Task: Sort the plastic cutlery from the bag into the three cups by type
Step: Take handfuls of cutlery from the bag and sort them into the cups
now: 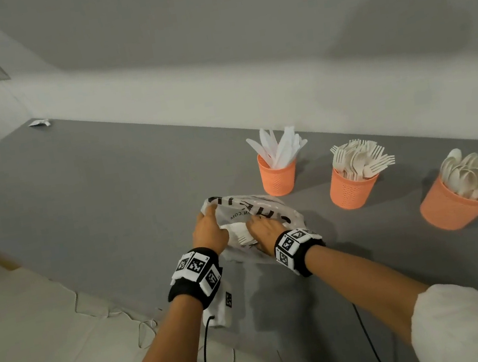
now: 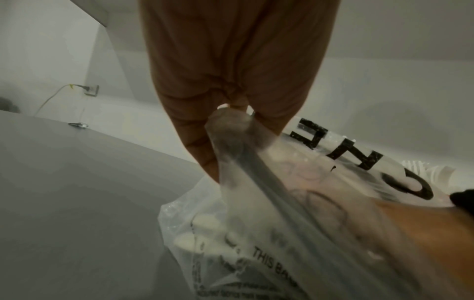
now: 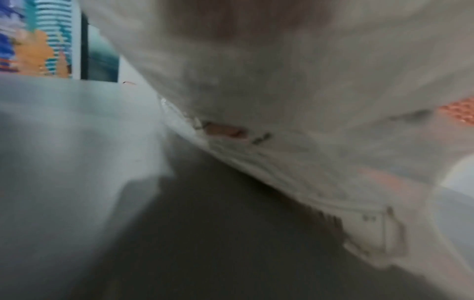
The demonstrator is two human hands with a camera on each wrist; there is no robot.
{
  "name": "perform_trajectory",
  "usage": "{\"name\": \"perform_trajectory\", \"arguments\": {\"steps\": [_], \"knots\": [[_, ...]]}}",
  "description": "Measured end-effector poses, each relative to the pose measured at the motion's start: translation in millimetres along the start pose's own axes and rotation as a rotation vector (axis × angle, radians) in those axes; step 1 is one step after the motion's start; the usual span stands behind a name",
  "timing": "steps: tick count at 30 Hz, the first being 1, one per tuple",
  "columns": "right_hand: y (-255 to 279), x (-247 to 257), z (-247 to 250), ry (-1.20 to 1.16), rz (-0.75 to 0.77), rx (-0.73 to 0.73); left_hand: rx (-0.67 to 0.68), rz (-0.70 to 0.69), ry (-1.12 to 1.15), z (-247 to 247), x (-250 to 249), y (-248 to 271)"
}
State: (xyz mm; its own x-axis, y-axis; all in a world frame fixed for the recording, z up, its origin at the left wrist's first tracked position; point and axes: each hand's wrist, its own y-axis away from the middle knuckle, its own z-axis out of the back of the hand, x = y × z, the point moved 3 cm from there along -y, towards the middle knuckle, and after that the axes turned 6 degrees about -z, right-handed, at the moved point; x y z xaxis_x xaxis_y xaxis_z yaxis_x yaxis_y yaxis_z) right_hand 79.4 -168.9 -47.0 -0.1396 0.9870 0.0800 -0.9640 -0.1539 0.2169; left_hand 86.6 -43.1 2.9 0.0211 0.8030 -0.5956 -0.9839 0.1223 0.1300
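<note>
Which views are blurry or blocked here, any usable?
Head view: sharp, even light, soft shadows on the wall; cups readable. Left wrist view: left hand pinching the plastic bag is fairly clear, bag edge smeared. Right wrist view: heavily blurred, mostly filled by the bag; right hand's fingers indiscernible.

On the counter [image 1: 83, 185], three cups stand in a row running from 12 o'clock toward 3 o'clock of the bag [image 1: 254, 209]. The cup of knives [image 1: 277, 175] is nearest the bag, just beyond it at 1 o'clock; the cup of forks [image 1: 352, 187] stands to its right, and the cup of spoons [image 1: 455, 204] is farthest right, well apart from the bag. The bag lies before the cups, with the left hand [image 1: 208, 230] on its left edge at 9 o'clock and the right hand [image 1: 265, 229] inside its mouth at 6 o'clock. A fork [image 1: 241, 232] lies in the bag between the hands. A scrap [image 1: 39, 123] sits at the counter's far left corner, at 10 o'clock.
</note>
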Motion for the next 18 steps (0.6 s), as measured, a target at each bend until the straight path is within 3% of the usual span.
{"name": "perform_trajectory", "arguments": {"steps": [8, 18], "knots": [[-2.8, -17.3, 9.0, -0.436, -0.066, 0.115, 0.007, 0.029, -0.12, 13.3, 2.8, -12.4], [1.4, -16.0, 36.6, -0.721, -0.013, 0.071, 0.003, 0.071, -0.161, 19.1, 0.2, -22.8]]}}
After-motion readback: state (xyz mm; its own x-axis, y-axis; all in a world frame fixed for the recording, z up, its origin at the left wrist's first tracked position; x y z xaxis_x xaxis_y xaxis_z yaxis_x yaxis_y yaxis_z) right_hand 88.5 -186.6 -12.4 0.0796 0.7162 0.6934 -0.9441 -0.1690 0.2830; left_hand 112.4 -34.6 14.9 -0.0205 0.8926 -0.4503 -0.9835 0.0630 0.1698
